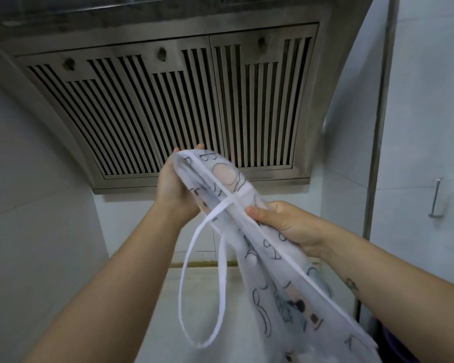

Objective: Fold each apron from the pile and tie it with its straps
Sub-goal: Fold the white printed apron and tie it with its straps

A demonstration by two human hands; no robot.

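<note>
Left grip (172, 189): fingers curled round the top end of the apron (273, 279), holding the cloth bunched; fingertips show over its upper edge.
Right grip (286, 224): clasps the apron lower down, thumb lying on top, just beside the spot where the strap (192, 258) meets the hem.
Apron: sheer white cloth with dark drawn figures and a white hem, gathered lengthwise into a narrow band. It is held in the air between both grips and runs from mid-view down to the lower right edge.
Strap: white tape that leaves the apron between the two grips and hangs in a long loop between the forearms.
Hood (168, 106): steel, slatted, behind and above the hands.
Wall (37, 205): pale tiles, to left and right.
Handle (437, 197): metal bar on the right wall, well apart from the apron.
</note>
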